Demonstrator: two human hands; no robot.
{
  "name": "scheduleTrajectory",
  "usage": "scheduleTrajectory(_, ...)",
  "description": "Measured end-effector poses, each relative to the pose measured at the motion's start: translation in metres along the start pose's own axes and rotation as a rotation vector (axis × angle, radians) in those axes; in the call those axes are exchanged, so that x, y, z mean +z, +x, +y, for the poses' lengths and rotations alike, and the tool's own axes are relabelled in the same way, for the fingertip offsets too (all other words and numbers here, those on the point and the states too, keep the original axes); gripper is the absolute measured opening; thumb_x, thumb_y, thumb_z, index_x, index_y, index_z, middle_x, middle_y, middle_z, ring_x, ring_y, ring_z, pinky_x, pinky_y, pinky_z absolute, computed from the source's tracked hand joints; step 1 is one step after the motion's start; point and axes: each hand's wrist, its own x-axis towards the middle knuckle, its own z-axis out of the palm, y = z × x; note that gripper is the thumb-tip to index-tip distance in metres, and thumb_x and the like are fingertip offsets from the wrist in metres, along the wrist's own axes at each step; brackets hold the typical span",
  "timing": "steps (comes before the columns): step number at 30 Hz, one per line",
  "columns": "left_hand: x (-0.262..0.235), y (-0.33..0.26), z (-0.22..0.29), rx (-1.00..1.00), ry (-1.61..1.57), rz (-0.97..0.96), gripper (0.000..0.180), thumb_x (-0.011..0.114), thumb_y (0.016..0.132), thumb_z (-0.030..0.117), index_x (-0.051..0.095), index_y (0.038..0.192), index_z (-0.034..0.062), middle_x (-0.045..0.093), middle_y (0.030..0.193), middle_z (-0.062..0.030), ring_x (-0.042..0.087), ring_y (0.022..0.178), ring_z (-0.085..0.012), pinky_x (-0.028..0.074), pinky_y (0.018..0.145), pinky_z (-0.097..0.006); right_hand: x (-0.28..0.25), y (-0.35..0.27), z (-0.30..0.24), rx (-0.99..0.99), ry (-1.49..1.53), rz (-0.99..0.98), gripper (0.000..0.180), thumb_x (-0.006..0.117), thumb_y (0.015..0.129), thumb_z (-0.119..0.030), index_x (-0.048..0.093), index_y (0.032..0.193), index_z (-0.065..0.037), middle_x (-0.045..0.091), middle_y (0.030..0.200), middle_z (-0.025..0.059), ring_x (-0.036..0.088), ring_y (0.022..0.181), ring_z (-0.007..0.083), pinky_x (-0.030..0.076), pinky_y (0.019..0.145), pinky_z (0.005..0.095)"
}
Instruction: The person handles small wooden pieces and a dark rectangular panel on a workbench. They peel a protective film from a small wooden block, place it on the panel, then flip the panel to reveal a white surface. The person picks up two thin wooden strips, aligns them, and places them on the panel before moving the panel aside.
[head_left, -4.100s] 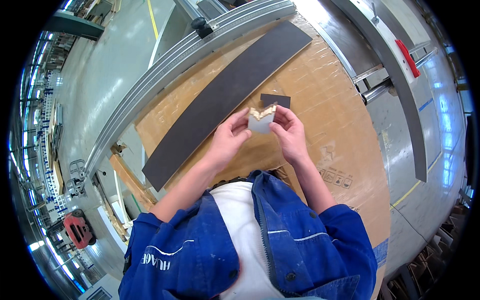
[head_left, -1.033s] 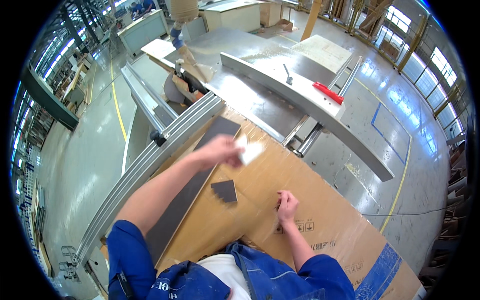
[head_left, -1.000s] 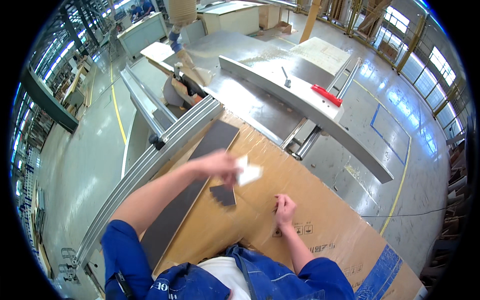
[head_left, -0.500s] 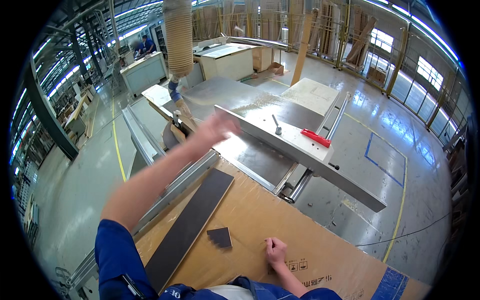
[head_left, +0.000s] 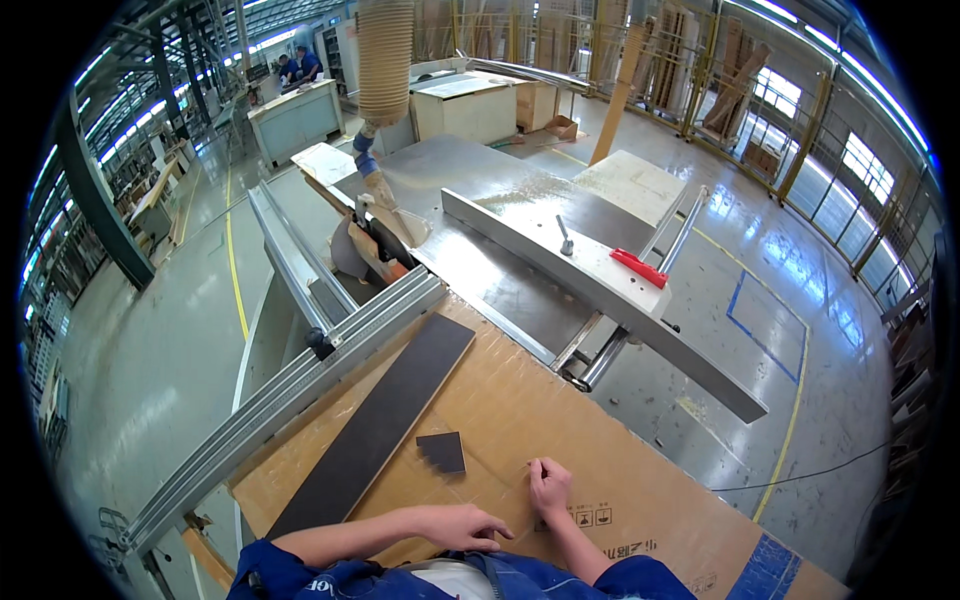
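My left hand point(head_left: 468, 526) hangs over the near edge of the brown cardboard sheet point(head_left: 620, 470), close to my body. Its fingers are loosely stretched and hold nothing. To its right, my right hand point(head_left: 550, 488) rests closed on the cardboard; whatever may be in its fingers is too small to make out. A long dark board point(head_left: 375, 425) with a pale edge lies slantwise on the left, partly behind my left forearm. Between that board and my right hand is a small dark offcut point(head_left: 443, 453) with a stepped, jagged edge.
Beyond the cardboard stands a table saw with a steel top point(head_left: 520, 310), a long fence point(head_left: 600, 290) and a red handle-like piece point(head_left: 640, 268). The saw blade point(head_left: 388, 240) area sits below a ribbed dust hose point(head_left: 385, 60). A metal rail point(head_left: 290, 400) runs along the left.
My left hand has drawn back from above the saw table to near my body, uncovering the blade area and the rail. My right hand stays closed on the cardboard; board and offcut lie as before.
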Motion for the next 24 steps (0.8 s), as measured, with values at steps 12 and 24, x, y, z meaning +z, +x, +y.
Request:
scheduleTrajectory(12, 0.03, -0.015, -0.018, -0.087, -0.156, 0.328, 0.044, 0.062, 0.105, 0.029, 0.061, 0.14, 0.0021, 0.078, 0.111, -0.0155, 0.075, 0.1, -0.0257, 0.057, 0.092, -0.035, 0.005, 0.0, -0.002, -0.029, -0.006, 0.005, 0.025, 0.064, 0.099, -0.019, 0.076, 0.088, 0.0, 0.067, 0.068, 0.0141, 0.063, 0.06, 0.0207, 0.049, 0.06, 0.034)
scheduleTrajectory(24, 0.04, -0.017, -0.067, -0.324, 0.578, 0.972, 0.075, 0.085, 0.081, 0.035, 0.055, 0.147, 0.0163, 0.041, 0.156, -0.023, 0.035, 0.147, -0.0451, 0.037, 0.119, -0.054, 0.007, 0.001, -0.002, -0.015, -0.034, 0.022, 0.027, 0.065, 0.097, -0.027, 0.074, 0.085, -0.005, 0.069, 0.075, 0.0162, 0.067, 0.067, 0.0345, 0.052, 0.064, 0.0423)
